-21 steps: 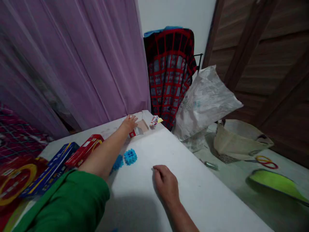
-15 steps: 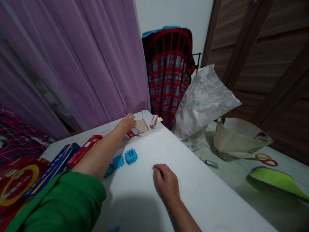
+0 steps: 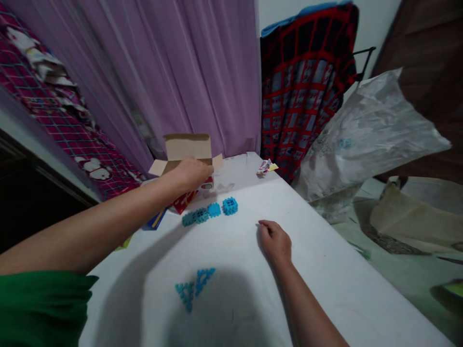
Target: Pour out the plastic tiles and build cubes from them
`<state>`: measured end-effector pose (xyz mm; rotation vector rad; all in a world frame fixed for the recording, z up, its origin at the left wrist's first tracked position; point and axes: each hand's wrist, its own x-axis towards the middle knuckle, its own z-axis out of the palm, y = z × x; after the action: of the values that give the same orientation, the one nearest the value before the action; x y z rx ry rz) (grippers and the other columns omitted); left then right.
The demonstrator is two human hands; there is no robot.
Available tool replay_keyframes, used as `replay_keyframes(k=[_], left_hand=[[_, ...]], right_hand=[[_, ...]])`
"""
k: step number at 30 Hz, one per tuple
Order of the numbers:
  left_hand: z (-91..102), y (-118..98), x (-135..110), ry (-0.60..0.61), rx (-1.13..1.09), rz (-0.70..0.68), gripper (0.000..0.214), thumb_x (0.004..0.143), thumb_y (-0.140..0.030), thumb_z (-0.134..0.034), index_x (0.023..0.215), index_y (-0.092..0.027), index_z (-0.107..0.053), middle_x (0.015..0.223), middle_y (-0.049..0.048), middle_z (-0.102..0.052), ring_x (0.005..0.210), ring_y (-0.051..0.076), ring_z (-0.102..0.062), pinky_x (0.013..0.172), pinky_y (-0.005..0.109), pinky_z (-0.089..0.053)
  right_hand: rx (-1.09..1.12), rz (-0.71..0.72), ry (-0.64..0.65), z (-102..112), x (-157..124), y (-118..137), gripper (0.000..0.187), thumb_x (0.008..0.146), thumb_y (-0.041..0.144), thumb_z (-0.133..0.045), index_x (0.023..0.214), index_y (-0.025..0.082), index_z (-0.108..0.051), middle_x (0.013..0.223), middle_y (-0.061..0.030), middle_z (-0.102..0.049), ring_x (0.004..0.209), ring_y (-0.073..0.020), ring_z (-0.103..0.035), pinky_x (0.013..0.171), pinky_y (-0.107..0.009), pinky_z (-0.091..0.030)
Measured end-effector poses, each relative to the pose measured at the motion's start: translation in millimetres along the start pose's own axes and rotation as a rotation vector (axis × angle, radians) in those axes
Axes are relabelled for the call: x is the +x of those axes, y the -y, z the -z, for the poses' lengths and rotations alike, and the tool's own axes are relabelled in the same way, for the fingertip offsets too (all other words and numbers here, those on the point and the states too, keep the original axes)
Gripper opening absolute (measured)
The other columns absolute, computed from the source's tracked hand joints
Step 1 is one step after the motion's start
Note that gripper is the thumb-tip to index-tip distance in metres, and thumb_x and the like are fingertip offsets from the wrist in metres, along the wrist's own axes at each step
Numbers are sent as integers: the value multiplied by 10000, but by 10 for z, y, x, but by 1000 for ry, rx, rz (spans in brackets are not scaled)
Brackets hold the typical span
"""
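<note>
In the head view, my left hand (image 3: 193, 173) is at the near side of a cardboard box (image 3: 188, 147) with its flaps raised. The fingers are bent down at the box's edge, closed on it as far as I can see; their tips are hidden. My right hand (image 3: 276, 242) rests on the white table, curled in a loose fist with nothing visible in it. Between the hands is a row of blue toothed plastic pieces: a square block (image 3: 230, 206), a flat piece (image 3: 214, 210) and darker pieces (image 3: 195, 217). Two blue triangular pieces (image 3: 195, 286) lie closer to me.
Red packaging (image 3: 183, 201) and a blue box (image 3: 155, 220) are left of the blue row. Crumpled wrapper (image 3: 265, 167) sits at the table's far corner. Beyond the right edge stand a translucent plastic bag (image 3: 372, 140) and a beige fabric bin (image 3: 415, 212). A purple curtain (image 3: 202, 72) hangs behind.
The view has swung left. The box, lying low beneath my left hand before, now has its flaps raised and stands nearer the other boxes. My right hand keeps its curled pose on the table.
</note>
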<state>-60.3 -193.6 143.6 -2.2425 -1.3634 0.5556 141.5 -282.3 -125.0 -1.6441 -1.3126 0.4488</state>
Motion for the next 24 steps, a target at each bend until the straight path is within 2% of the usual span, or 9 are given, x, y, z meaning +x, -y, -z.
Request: replay_keyframes(k=[3,5,7,11,14,18,21,22,24], left_hand=[[-93,-73,-766,164,-61,180,269,920,-269,-460,1061,-178,-669,1004,133,-738,963,255,-683,799,318,-465],[-287,-127,-1166,251,-122,279,299,913,-301,-465,1080,-166,-673,1054,156,-726,979,281,-685,793,339,-491],[-558,-187,-1438,312,-199,367,312,901,-303,-472,1090,-163,-677,1092,171,-716,1013,301,-679,817,364,-505],[-1101,-288,-1603,369,-398,556,327,882,-286,-502,1128,-151,-670,1166,183,-695,1109,305,-647,895,375,-496],[-1341,-284,-1537,373,-444,641,343,886,-283,-492,1143,-128,-658,1193,200,-681,1120,297,-644,875,357,-505],[-1370,-212,-1529,352,-500,704,391,922,-445,-448,1112,-169,-650,1139,148,-712,1065,259,-668,816,306,-511],[-1264,-323,-1726,209,-529,717,406,937,-497,-412,1092,-193,-631,1082,123,-720,1029,253,-669,822,320,-500],[-1241,-417,-1827,119,-548,689,367,941,-474,-420,1081,-205,-627,1066,109,-720,1016,247,-666,831,324,-493],[-1258,-677,-2052,28,-650,489,288,958,-383,-405,1055,-233,-631,1051,67,-715,1003,205,-656,856,294,-481]], right_hand=[[-5,-27,17,13,7,-13,411,777,413,-428,912,219,-764,980,-64,-742,821,-219,-659,775,-340,-504],[-8,-34,24,20,10,-21,423,760,424,-430,904,217,-770,973,-72,-743,812,-225,-653,765,-344,-498],[-9,-27,31,26,11,-28,431,745,428,-433,897,212,-773,951,-79,-744,803,-229,-648,755,-345,-493],[-15,-22,36,47,8,-39,439,708,432,-445,882,205,-778,918,-88,-746,783,-239,-643,731,-351,-487],[3,-21,42,71,6,-61,442,683,449,-458,866,207,-780,913,-89,-748,783,-245,-645,729,-356,-490],[34,-28,25,80,13,-129,443,664,472,-476,850,212,-782,900,-85,-752,788,-250,-651,735,-361,-495],[44,-44,-4,66,25,-177,437,655,480,-493,844,213,-783,875,-81,-753,777,-248,-651,719,-358,-496],[44,-46,-10,62,29,-186,436,653,483,-498,843,214,-783,870,-79,-754,779,-248,-652,718,-358,-496],[36,-49,-12,58,34,-193,439,649,489,-506,847,213,-785,867,-79,-755,785,-251,-653,723,-361,-495]])
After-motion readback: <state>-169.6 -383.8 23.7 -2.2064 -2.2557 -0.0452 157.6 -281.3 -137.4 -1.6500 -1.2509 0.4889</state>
